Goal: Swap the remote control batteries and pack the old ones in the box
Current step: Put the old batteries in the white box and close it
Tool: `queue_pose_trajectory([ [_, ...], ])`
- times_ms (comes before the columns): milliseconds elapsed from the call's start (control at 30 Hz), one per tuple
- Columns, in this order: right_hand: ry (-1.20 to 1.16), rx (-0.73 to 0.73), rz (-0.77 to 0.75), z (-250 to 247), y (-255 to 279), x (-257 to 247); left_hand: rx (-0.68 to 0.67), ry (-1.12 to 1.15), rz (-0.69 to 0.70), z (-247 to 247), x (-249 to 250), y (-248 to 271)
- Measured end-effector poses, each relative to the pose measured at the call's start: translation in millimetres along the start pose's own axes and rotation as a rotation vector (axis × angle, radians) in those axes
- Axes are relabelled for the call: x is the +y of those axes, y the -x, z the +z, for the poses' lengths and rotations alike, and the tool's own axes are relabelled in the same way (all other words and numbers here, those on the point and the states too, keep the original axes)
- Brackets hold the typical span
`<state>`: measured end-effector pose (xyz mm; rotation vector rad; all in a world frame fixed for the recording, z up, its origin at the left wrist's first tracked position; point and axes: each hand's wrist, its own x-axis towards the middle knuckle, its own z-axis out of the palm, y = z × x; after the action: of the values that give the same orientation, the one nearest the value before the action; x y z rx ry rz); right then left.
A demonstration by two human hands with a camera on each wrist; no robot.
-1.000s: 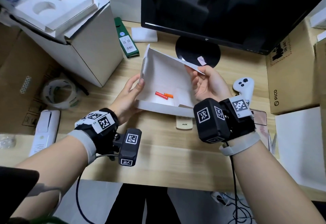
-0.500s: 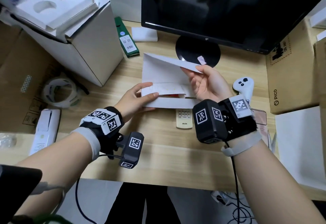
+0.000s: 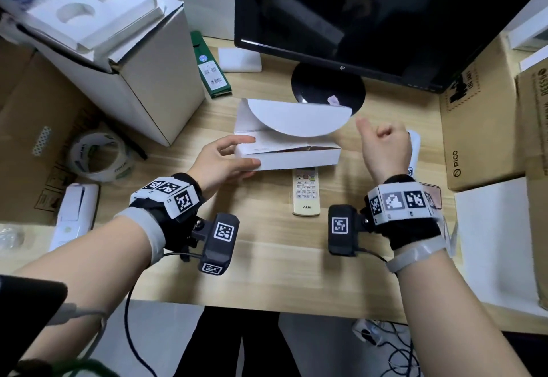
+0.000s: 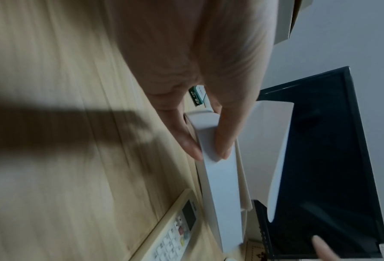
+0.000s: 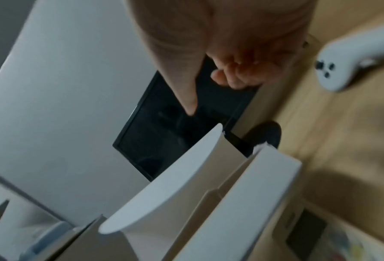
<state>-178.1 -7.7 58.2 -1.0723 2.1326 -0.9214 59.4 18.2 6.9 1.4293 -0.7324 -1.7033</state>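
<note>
A flat white box lies mid-desk, its far end over the top of the cream remote control. Its rounded lid flap stands half raised and loose. My left hand grips the box's front left corner, thumb below and fingers on top; the left wrist view shows this pinch on the box, with the remote beside it. My right hand hovers right of the box, fingers curled, thumb out, holding nothing. The flap is below that hand. The batteries are hidden inside the box.
A black monitor on a round base stands just behind the box. A white game controller and a brown carton lie to the right. A tape roll, a tall white carton and a green pack are on the left.
The box went from tilted and open, with orange batteries showing, to lying flat with inner flaps folded over. My right hand let go of the lid flap and drew away to the right.
</note>
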Motion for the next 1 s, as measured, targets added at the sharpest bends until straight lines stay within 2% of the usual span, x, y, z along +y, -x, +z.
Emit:
queue_pose_trajectory([
  [33, -0.039, 0.034, -0.090, 2.0, -4.5, -3.6, -0.014, -0.024, 0.002, 0.3, 0.7, 1.4],
  [100, -0.014, -0.048, -0.254, 8.1, -14.1, -10.1, -0.043, -0.085, -0.003, 1.4, 0.5, 4.2],
  [167, 0.157, -0.259, -0.372, 12.6, -22.0, -16.9, -0.063, -0.122, -0.002, 2.7, -0.3, 5.1],
  [267, 0.385, -0.690, -0.306, 12.8, -15.9, -26.8, -0.071, -0.081, -0.001, 2.6, -0.3, 3.1],
  [333, 0.483, -0.848, -0.325, 14.9, -6.0, -24.5, -0.052, -0.004, -0.011, 2.9, 1.0, 1.1],
  [467, 0.751, -0.817, -0.551, 31.1, 14.3, -5.9, -0.036, 0.128, -0.029, 3.3, 4.0, 1.0],
  [600, 0.774, -0.527, -0.695, 40.1, 19.5, 5.1, -0.029, 0.166, -0.063, 1.9, 8.4, -0.7],
  [633, 0.756, -0.474, -0.694, 39.8, 19.1, 3.8, -0.015, 0.168, -0.077, 2.3, 10.3, -1.4],
  [700, 0.668, -0.478, -0.587, 38.5, 19.0, -0.5, 0.008, 0.182, -0.106, 4.4, 13.2, -3.2],
  [767, 0.451, -0.560, -0.417, 39.7, 20.0, -3.0, 0.002, 0.142, -0.111, 10.3, 14.8, -3.5],
  [867, 0.082, -0.689, -0.203, 47.0, 27.0, -2.3, -0.095, -0.026, -0.100, 25.9, 13.9, 3.7],
  [933, -0.050, -0.726, -0.144, 51.7, 31.8, 1.6, -0.141, -0.115, -0.088, 34.7, 14.0, 7.2],
  [1000, -0.095, -0.752, -0.113, 56.4, 34.8, 6.6, -0.126, -0.137, -0.095, 37.1, 14.1, 7.7],
])
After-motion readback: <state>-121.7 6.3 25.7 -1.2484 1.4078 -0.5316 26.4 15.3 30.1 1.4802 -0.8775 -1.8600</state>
